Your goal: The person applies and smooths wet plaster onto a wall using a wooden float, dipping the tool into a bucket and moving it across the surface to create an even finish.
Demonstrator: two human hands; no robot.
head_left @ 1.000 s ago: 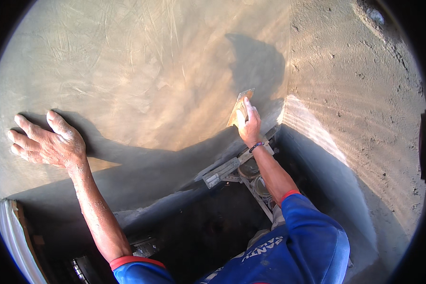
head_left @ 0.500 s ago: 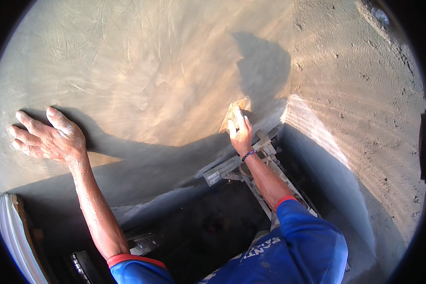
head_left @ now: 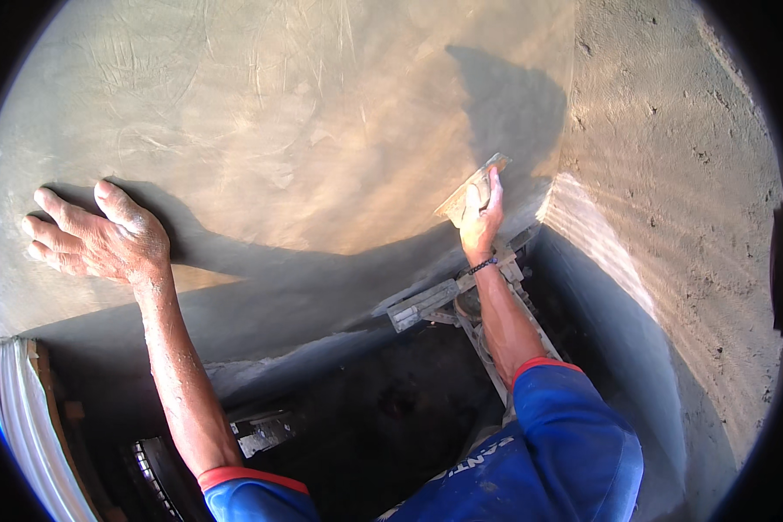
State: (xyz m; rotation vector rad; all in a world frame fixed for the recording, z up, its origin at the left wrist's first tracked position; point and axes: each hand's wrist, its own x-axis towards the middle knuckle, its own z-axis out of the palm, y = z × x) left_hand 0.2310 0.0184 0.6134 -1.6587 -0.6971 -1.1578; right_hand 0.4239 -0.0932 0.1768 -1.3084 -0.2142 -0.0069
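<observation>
My left hand [head_left: 104, 230] rests spread against the grey plastered wall [head_left: 261, 148], fingers apart and holding nothing. In my right hand [head_left: 481, 224] is a flat, yellowish plastering float [head_left: 458, 202], smeared with plaster. Its blade is at the wall, tilted up to the right, and my fingers close round its back, hiding most of the grip. Whether the whole blade touches the plaster I cannot tell. A dark bracelet [head_left: 484, 264] circles my right wrist. Shadows of my head and arms fall across the wall.
A rougher plastered side wall [head_left: 670, 174] meets this wall at a corner on the right. Below my right arm stands a plaster-crusted wooden frame [head_left: 422, 304]. White sheeting [head_left: 26, 409] hangs at the lower left beside a wooden edge. The area beneath is dark.
My right hand has moved the float a little up and right along the wall, turning it more slanted. My left hand stays flat on the plaster while the view shifts slightly.
</observation>
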